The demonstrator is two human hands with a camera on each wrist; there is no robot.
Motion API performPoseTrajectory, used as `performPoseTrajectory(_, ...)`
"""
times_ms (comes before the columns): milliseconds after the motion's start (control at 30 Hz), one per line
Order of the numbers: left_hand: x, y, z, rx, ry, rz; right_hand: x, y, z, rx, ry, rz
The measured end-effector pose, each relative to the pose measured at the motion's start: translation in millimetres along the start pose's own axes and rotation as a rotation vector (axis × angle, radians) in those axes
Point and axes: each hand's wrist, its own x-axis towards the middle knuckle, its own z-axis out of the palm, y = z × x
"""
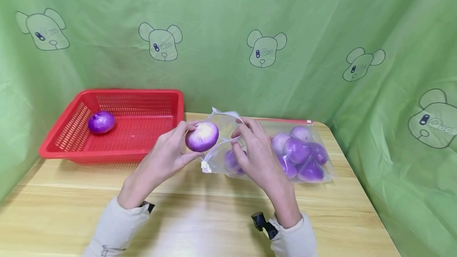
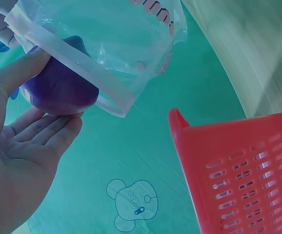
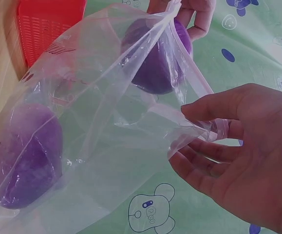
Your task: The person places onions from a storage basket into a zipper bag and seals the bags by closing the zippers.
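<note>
Holding one purple onion just outside the bag's mouth, the left hand has its grip curled round the bulb, thumb on one side and fingertips on the other. Beside it, the right hand pinches the open rim of one clear zip bag, grip narrow on the plastic strip between thumb and forefinger. Both hands work over the middle of the wooden surface. Inside the bag, lying to the right, about seven more purple onions are heaped together; the exact count cannot be told through the plastic. Farther off at the left stands one red basket, with a single purple bulb resting in its left part. Behind everything hangs a green cloth printed with bear heads.
</note>
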Motion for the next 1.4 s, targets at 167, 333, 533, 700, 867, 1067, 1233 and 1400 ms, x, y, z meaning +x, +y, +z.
performPoseTrajectory(167,1.4,-0.1,3.4,0.029,-0.030,0.018,-0.4,0.0,-0.7,0.005,-0.010,-0.007)
performPoseTrajectory(333,1.8,0.0,5.3,0.077,-0.052,-0.005,-2.1,0.1,-1.5,0.020,-0.016,-0.030)
performPoseTrajectory(533,0.7,0.6,5.2,0.127,-0.054,-0.011,-2.7,0.3,-1.4,0.046,-0.032,-0.046)
performPoseTrajectory(700,-0.6,-1.2,5.2,0.147,-0.057,0.002,-2.9,0.6,-1.3,0.051,-0.039,-0.045)
performPoseTrajectory(867,-1.0,-2.2,4.8,0.174,-0.069,0.013,-2.7,0.9,-1.4,0.055,-0.042,-0.047)
performPoseTrajectory(1067,-1.7,-1.8,4.3,0.205,-0.049,0.034,-2.5,0.5,-2.6,0.057,-0.041,-0.026)
performPoseTrajectory(1233,-2.6,-1.0,2.0,0.233,-0.002,0.066,-2.0,0.8,-4.0,0.057,-0.033,-0.024)
performPoseTrajectory(1400,-3.3,-0.7,0.4,0.211,0.005,0.063,-2.2,1.2,-5.1,0.061,-0.033,-0.027)
